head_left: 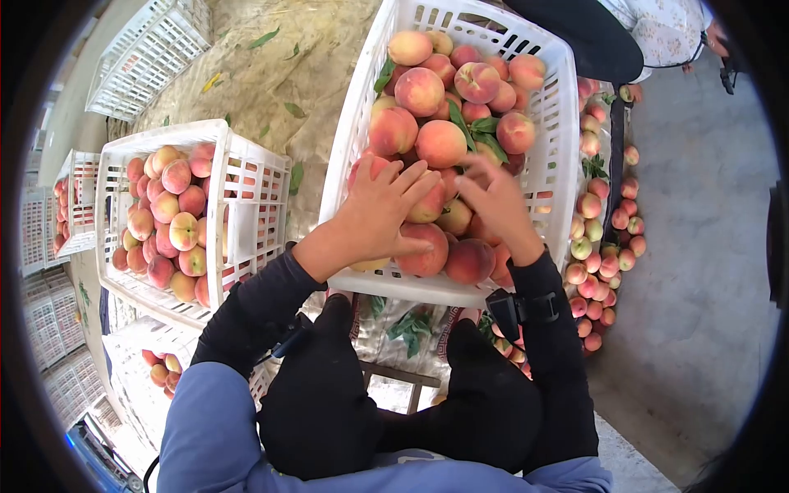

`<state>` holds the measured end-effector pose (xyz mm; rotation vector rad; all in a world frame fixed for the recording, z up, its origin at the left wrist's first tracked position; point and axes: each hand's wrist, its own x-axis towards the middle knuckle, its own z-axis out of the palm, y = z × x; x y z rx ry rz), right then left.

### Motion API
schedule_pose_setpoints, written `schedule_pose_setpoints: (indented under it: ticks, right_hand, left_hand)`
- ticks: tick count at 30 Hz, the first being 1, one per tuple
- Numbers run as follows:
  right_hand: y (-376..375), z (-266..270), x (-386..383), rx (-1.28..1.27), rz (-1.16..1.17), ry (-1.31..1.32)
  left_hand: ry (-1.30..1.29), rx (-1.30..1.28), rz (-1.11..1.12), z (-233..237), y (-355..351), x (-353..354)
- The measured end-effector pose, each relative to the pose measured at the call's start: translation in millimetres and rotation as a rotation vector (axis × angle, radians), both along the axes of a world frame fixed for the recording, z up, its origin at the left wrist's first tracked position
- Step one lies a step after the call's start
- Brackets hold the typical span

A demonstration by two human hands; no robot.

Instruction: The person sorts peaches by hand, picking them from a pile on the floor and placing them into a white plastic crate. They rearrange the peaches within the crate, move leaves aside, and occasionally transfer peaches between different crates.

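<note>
In front of me is a white plastic crate (349, 123) filled with red and yellow peaches (441, 144), with some green leaves (485, 127) among them. My left hand (374, 212) lies over the peaches on the near left side, its fingers spread and touching them. Blurred a little by motion, my right hand (500, 205) hovers above the near right peaches, fingers apart and slightly bent, with no fruit visible in it. Below the hands, a large peach (423, 249) and a darker red one (470, 261) sit by the near wall.
Another white crate (215, 209) of peaches stands to the left, with more crates (152, 62) beyond it. Many loose peaches (593, 283) lie along the right, beside the grey floor (699, 271). A person in a floral top (670, 33) is at the upper right.
</note>
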<state>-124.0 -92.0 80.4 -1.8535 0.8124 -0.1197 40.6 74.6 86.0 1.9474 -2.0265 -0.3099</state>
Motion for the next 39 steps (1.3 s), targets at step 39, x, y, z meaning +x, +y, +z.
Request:
schedule_pose_setpoints:
  ticks: [39]
  right_hand:
    - [-3.3, 3.5, -49.6, 0.465, 0.194, -0.020]
  left_hand:
    - [0.375, -0.303, -0.033, -34.1, -5.1, -1.7]
